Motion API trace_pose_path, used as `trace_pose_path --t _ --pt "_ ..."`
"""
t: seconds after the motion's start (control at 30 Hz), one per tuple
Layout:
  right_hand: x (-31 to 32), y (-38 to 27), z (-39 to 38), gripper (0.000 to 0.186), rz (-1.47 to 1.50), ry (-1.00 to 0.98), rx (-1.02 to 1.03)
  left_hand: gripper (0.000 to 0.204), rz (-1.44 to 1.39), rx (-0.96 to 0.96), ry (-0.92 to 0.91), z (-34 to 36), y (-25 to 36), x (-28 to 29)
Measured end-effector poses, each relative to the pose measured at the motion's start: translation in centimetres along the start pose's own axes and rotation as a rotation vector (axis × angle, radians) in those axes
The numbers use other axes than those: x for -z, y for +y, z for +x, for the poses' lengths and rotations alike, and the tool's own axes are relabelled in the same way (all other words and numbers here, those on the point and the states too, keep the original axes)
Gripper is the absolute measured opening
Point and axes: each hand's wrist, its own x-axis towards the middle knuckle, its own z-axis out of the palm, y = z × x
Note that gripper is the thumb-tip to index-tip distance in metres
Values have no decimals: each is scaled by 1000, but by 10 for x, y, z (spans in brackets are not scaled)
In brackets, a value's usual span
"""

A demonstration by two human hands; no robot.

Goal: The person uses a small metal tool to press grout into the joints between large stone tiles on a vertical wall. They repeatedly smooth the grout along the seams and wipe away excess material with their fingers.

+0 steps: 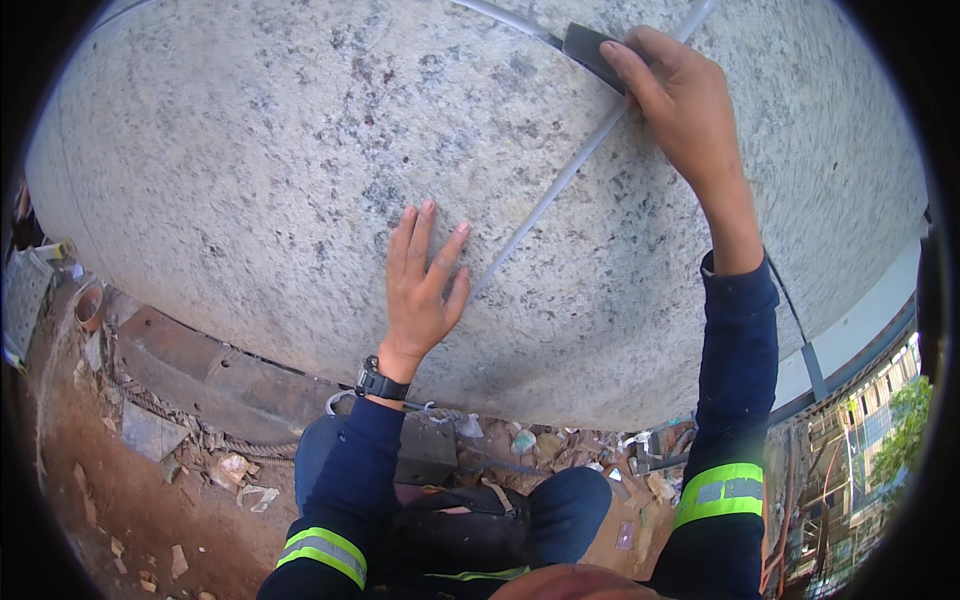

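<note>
Two hands are set on a speckled stone slab (250, 150), which looks heavy, rigid and rough. Toward the left, the left hand (420, 290) is laid flat with fingers spread, gripping nothing. Just right of it a thin pale rod (560, 180) runs diagonally to the far right, seemingly light and stiff. There the right hand (680, 100) is closed on a small dark block (590, 50), pressed where rod and slab meet.

Dark tool (590, 50) (partly hidden) under right hand (680, 100).
</note>
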Motion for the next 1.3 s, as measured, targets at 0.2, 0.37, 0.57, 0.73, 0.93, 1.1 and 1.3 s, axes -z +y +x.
trace_pose_path --t 0.2,0.37,0.57,0.73,0.93,1.1,1.3 --pt "9 -11 14 22 -76 -28 25 59 23 -7 12 0 1 -3" --pt "29 -11 9 18 0 -47 -7 58 32 -12 7 -1 2 -6" --pt "46 14 -20 25 -76 -190 48 58 22 -20 4 -1 -1 -3" --pt "18 7 -14 24 -104 -70 98 57 -2 -16 0 -1 2 -5" --pt "23 10 -25 24 -159 -36 25 59 4 -15 -7 0 0 1" --pt "-6 1 -22 21 -78 96 66 59 8 -21 -10 0 1 0" --pt "-3 11 -38 20 -51 161 21 60 6 -15 -16 0 0 -2"
